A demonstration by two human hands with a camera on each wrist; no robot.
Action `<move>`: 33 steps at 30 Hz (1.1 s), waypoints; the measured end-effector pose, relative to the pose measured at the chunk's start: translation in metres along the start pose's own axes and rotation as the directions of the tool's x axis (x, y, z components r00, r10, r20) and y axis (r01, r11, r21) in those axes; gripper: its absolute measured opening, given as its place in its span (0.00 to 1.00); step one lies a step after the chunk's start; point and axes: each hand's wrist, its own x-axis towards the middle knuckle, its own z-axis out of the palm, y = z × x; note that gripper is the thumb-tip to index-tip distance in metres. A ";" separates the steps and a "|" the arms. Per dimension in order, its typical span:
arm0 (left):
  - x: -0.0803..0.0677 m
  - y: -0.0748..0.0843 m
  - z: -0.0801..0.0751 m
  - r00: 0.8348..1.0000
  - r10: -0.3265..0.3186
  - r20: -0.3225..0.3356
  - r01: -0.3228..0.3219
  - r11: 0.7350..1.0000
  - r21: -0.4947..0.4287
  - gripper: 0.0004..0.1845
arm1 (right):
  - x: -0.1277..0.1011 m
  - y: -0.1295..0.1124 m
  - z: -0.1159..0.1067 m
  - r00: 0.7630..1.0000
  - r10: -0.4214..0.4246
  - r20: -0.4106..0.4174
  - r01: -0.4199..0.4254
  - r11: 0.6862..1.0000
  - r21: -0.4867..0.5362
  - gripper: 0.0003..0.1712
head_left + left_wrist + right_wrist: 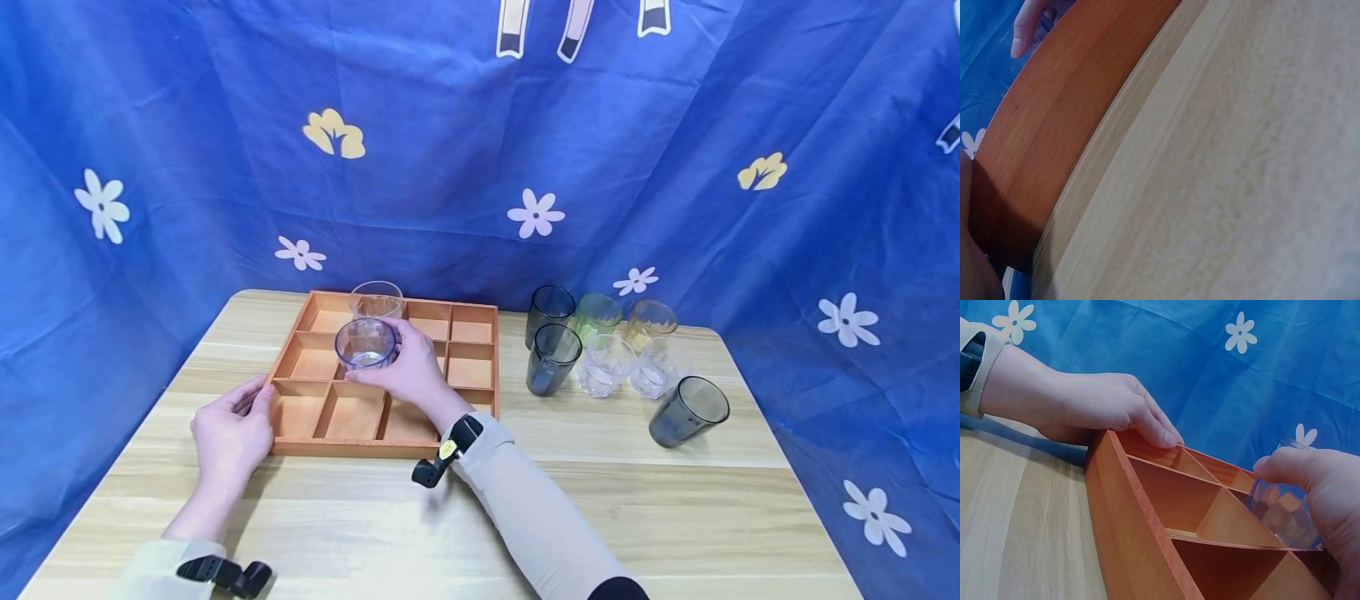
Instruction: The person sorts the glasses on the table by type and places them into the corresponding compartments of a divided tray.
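Observation:
In the head view, a wooden divided box (352, 451) with several square compartments lies on the table. My left hand (234, 425) grips its left wall near the front corner, with the thumb at the rim, as the right wrist view also shows. My right hand (411, 362) holds a clear, bluish glass (365, 340) by its side, upright over the middle row; whether its base touches the box floor, I cannot tell. Behind it, another clear glass (377, 297) stands in the back row. The right wrist view shows the held glass (1285, 515) partly hidden by the fingers.
Right of the box stand dark grey glasses (553, 358), a green glass (597, 315), an amber glass (651, 321) and clear faceted glasses (603, 367). Another dark grey glass (688, 412) is nearer the right edge. A blue cloth (450, 150) hangs behind the table (600, 500).

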 end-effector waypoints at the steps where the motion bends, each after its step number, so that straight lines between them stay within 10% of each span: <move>1: 0.000 0.000 0.000 1.000 0.002 -0.002 -0.002 1.000 -0.001 0.18 | 0.000 -0.001 0.000 1.000 0.001 0.002 -0.001 1.000 0.000 0.54; 33: 0.001 0.000 0.000 0.999 -0.032 0.012 0.032 0.999 0.008 0.19 | -0.006 -0.001 -0.019 0.999 0.000 0.033 -0.002 0.998 0.066 0.54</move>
